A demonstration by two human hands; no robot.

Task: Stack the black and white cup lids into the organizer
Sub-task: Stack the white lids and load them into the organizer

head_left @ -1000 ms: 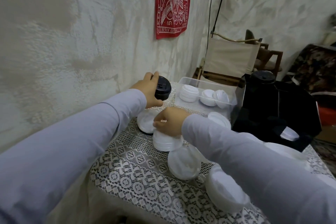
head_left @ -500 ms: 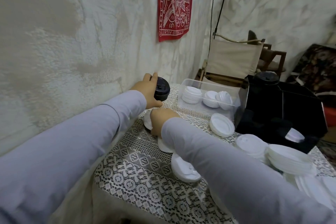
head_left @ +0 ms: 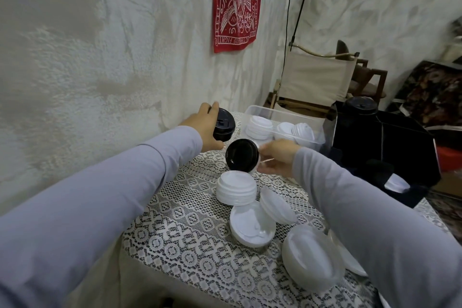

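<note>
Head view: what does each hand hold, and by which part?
The left hand grips the black lid stack by its side. The right hand pinches a tilted black lid at its right rim.

Lace-covered table [head_left: 190,232]. White lid stack [head_left: 236,189] sits just below the right hand [head_left: 277,157], with loose white lids [head_left: 252,227] nearer the person. Clear tub [head_left: 295,115] and black organizer [head_left: 390,147] stand beyond that hand.
</note>
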